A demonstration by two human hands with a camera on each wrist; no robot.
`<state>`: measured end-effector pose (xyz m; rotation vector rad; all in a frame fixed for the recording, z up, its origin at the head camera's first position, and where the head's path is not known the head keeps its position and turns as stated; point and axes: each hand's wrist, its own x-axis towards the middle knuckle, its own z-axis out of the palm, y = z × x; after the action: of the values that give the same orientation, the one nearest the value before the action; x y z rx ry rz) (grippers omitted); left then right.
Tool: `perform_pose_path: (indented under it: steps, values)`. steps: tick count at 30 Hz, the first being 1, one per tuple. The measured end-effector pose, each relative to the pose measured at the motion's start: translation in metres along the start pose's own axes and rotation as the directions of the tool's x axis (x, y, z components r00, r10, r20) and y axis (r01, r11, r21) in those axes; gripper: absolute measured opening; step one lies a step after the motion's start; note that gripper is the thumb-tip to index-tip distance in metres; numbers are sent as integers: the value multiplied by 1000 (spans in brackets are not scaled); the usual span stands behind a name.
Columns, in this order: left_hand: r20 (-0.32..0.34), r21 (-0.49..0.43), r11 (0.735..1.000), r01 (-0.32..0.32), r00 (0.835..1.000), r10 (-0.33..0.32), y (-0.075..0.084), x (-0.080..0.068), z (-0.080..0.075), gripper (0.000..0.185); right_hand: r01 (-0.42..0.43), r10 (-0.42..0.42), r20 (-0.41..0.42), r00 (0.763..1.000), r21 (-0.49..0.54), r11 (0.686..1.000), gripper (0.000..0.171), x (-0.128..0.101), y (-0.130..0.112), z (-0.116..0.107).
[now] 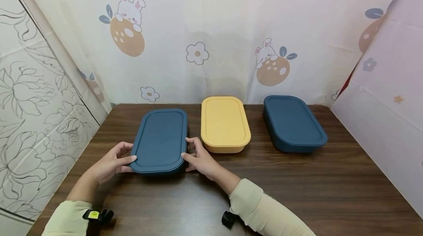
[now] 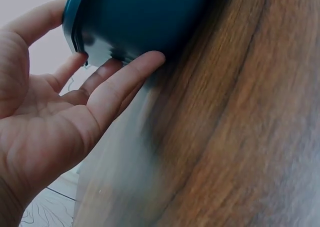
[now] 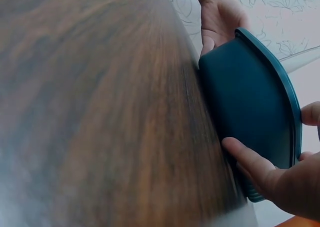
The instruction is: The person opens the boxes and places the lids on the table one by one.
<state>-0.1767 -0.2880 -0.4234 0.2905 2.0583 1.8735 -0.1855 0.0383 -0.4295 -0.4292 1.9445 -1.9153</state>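
A dark blue lidded box lies flat on the brown wooden table, at the left of a row of three. My left hand holds its near left corner, thumb on the lid's rim and fingers against the side wall. My right hand holds the near right corner the same way. In the left wrist view the fingers lie along the box low on its wall. The right wrist view shows the box between my right hand and my left hand.
A yellow lidded box sits just right of the held one, close to my right hand. Another dark blue lidded box stands at the far right. Printed curtains close off the back and both sides of the table.
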Motion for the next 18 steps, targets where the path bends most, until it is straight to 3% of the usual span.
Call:
perform_pose_path:
  steps: [6,10,15,18]
  values:
    - [17,2,1000,13,1000,-13,0,1,-5,32,29,-33,-37,999,-100,995,50,0,-2,1]
    - [-3,27,999,17,1000,-17,3,5,-11,42,27,-37,-74,997,-141,990,46,-2,-16,3]
    - [-32,41,999,8,999,-7,4,13,-17,55,11,-22,-94,995,-118,993,52,5,-20,3]
    - [-31,20,1000,4,1000,-3,3,20,-19,59,17,-25,-106,994,-76,997,58,18,-5,1]
